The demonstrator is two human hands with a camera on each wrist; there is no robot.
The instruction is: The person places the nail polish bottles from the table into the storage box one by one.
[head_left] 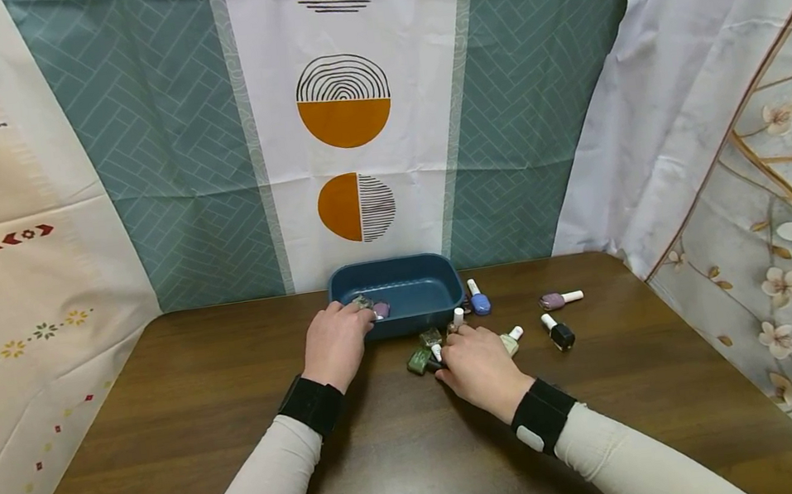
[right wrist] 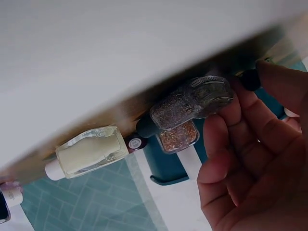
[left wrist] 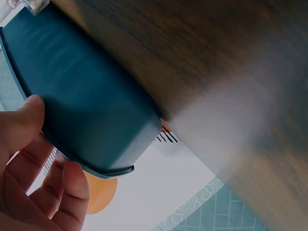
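On the brown table (head_left: 166, 444), the left hand (head_left: 336, 345) curls over the near rim of the blue tub (head_left: 402, 292) at the back edge, pinching a small bottle, while the right hand (head_left: 478, 370) grips a glittery nail polish bottle (right wrist: 192, 103) among clustered bottles just before the tub, broad bare tabletop nearer.

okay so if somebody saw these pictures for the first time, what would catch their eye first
Probably the dark blue tray at the back middle of the brown table, with the left hand at its front left rim. Next, the nail polish bottles scattered just right of it, where the right hand reaches among a green glitter bottle and others. Behind hangs a curtain with bold orange half-circles.
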